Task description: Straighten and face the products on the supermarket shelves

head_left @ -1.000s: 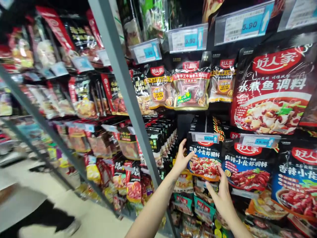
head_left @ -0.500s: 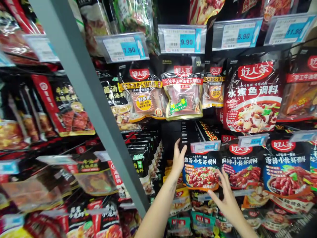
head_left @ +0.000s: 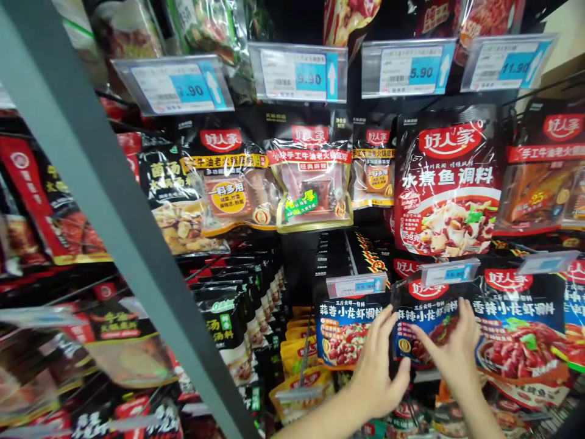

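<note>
A dark seasoning pouch with a red label (head_left: 414,329) hangs on the lower row, between my two hands. My left hand (head_left: 379,369) is at its left side, fingers up and thumb apart, overlapping the edge of the garlic crayfish seasoning pouch (head_left: 340,335). On the other side my right hand (head_left: 457,350) is open, with its thumb across the front of the middle pouch and its fingers along the right edge. Whether the fingertips touch the packaging I cannot tell. Further right hangs a blue crayfish seasoning pouch (head_left: 521,338).
A grey slanted post (head_left: 114,231) crosses the left side. Above hang hot pot base packets (head_left: 313,177) and a large fish seasoning pouch (head_left: 450,189). Price tags (head_left: 297,73) stick out from the hooks. Yellow packets (head_left: 301,390) hang lower down.
My hands have moved right, from around the garlic crayfish pouch to around the middle pouch beside it. The view has shifted right and slightly closer to the shelf.
</note>
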The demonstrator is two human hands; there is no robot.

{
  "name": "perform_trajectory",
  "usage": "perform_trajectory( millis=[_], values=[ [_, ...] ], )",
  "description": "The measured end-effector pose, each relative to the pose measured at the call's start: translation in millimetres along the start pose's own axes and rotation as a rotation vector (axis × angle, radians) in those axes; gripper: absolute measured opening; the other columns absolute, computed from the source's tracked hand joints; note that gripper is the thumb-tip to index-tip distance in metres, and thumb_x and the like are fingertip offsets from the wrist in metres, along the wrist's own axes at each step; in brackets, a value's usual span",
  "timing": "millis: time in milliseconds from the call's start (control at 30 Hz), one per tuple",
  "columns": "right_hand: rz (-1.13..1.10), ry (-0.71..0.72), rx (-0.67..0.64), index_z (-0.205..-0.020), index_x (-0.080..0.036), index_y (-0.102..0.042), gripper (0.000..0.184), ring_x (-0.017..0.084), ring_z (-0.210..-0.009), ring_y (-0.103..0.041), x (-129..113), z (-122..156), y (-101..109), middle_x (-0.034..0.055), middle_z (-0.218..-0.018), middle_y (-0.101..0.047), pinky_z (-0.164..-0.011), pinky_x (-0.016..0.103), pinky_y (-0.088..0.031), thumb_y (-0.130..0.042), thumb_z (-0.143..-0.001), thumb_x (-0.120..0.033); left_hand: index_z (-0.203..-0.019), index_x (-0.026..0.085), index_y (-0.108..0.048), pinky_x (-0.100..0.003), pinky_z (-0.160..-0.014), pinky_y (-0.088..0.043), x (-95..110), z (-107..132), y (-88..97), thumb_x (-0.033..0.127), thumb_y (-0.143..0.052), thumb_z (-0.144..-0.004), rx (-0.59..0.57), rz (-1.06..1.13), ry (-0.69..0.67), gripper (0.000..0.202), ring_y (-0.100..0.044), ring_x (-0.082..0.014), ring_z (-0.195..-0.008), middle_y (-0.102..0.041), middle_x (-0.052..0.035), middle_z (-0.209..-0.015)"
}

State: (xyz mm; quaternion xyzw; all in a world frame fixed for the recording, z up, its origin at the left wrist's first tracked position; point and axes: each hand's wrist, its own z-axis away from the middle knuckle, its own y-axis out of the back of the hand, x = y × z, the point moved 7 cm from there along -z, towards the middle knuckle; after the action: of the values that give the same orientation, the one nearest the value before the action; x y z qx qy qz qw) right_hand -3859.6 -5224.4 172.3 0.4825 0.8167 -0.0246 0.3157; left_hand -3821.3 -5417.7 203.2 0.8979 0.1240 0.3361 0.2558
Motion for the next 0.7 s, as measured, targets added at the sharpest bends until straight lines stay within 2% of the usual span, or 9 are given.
perform_trajectory(
  millis=[100, 200, 267, 333, 400, 467, 533, 600, 700],
  values=[
    [0.087, 0.029, -0.091, -0.155, -0.007, -0.009, 0.113, 0.045, -0.143, -0.015, -3, 4, -21, 0.0288, -0.156, -0.012, -0.108, 0.066, -0.025, -0.055, -0.077, -0.075, -0.155, 0.027, -0.01, -0.051, -0.124, -0.02, -5, -27, -14.3, 0.033, -0.05, -0.094, 0.04, 0.124, 0.115, 0.074, -0.01, -0.0288, -0.151, -0.005, -0.0107, -0.163],
    [0.157, -0.01, -0.132, -0.156, -0.011, -0.005, 0.103, 0.047, -0.144, -0.01, 1, 12, -31, 0.0278, -0.158, -0.002, -0.101, 0.071, -0.028, -0.047, -0.083, -0.071, -0.155, 0.028, -0.007, -0.054, -0.124, -0.012, -14, -45, -19.0, 0.036, -0.047, -0.096, 0.167, 0.178, 0.277, 0.072, 0.002, -0.0298, -0.152, -0.003, -0.0099, -0.163],
    [0.174, -0.041, -0.138, -0.156, -0.012, -0.003, 0.103, 0.049, -0.143, -0.011, 7, 16, -33, 0.0282, -0.158, 0.0, -0.099, 0.071, -0.03, -0.047, -0.083, -0.07, -0.155, 0.029, -0.002, -0.056, -0.124, -0.002, -12, -53, -20.3, 0.036, -0.048, -0.096, 0.214, 0.145, 0.29, 0.075, 0.01, -0.0295, -0.151, -0.004, -0.0086, -0.164],
    [0.171, -0.057, -0.165, -0.156, -0.012, -0.003, 0.106, 0.052, -0.141, -0.011, 14, 17, -35, 0.0297, -0.157, 0.002, -0.097, 0.071, -0.031, -0.049, -0.082, -0.072, -0.155, 0.027, 0.004, -0.054, -0.124, 0.002, -6, -62, -19.9, 0.036, -0.049, -0.096, 0.224, 0.108, 0.217, 0.08, 0.011, -0.0285, -0.151, -0.001, -0.0082, -0.164],
    [0.14, -0.082, -0.194, -0.156, -0.012, -0.002, 0.112, 0.053, -0.14, -0.013, 21, 17, -36, 0.031, -0.156, 0.0, -0.097, 0.071, -0.032, -0.052, -0.078, -0.075, -0.155, 0.025, 0.007, -0.049, -0.125, -0.002, 0, -72, -15.5, 0.035, -0.048, -0.096, 0.232, 0.087, 0.125, 0.081, 0.006, -0.0272, -0.152, 0.003, -0.0086, -0.165],
    [0.087, -0.118, -0.177, -0.156, -0.012, -0.003, 0.121, 0.053, -0.139, -0.018, 27, 16, -32, 0.0314, -0.154, -0.009, -0.097, 0.071, -0.032, -0.057, -0.071, -0.08, -0.155, 0.025, 0.003, -0.046, -0.125, -0.008, 5, -85, -5.3, 0.034, -0.044, -0.098, 0.258, 0.06, 0.041, 0.075, -0.003, -0.0258, -0.152, -0.002, -0.0081, -0.165],
    [0.036, -0.132, -0.108, -0.155, -0.013, -0.008, 0.126, 0.05, -0.136, -0.027, 28, 15, -23, 0.03, -0.15, -0.023, -0.099, 0.069, -0.032, -0.062, -0.064, -0.081, -0.156, 0.025, -0.009, -0.045, -0.125, -0.013, 9, -101, 7.5, 0.031, -0.04, -0.098, 0.275, -0.004, -0.057, 0.065, -0.014, -0.0252, -0.151, -0.016, -0.0071, -0.163],
    [0.006, -0.115, -0.037, -0.154, -0.013, -0.014, 0.123, 0.047, -0.134, -0.031, 24, 17, -13, 0.028, -0.147, -0.03, -0.102, 0.068, -0.032, -0.065, -0.064, -0.079, -0.152, 0.024, -0.025, -0.045, -0.124, -0.014, 14, -118, 17.9, 0.028, -0.039, -0.097, 0.253, -0.114, -0.171, 0.057, -0.025, -0.0264, -0.147, -0.034, -0.007, -0.156],
    [0.029, -0.085, -0.035, -0.155, -0.014, -0.013, 0.113, 0.047, -0.14, -0.022, 15, 28, -7, 0.0264, -0.155, -0.017, -0.105, 0.069, -0.027, -0.062, -0.073, -0.073, -0.142, 0.02, -0.043, -0.045, -0.119, -0.024, 16, -139, 33.3, 0.027, -0.037, -0.095, 0.288, -0.218, -0.281, 0.048, -0.041, -0.0273, -0.137, -0.05, -0.0103, -0.143]
  ],
)
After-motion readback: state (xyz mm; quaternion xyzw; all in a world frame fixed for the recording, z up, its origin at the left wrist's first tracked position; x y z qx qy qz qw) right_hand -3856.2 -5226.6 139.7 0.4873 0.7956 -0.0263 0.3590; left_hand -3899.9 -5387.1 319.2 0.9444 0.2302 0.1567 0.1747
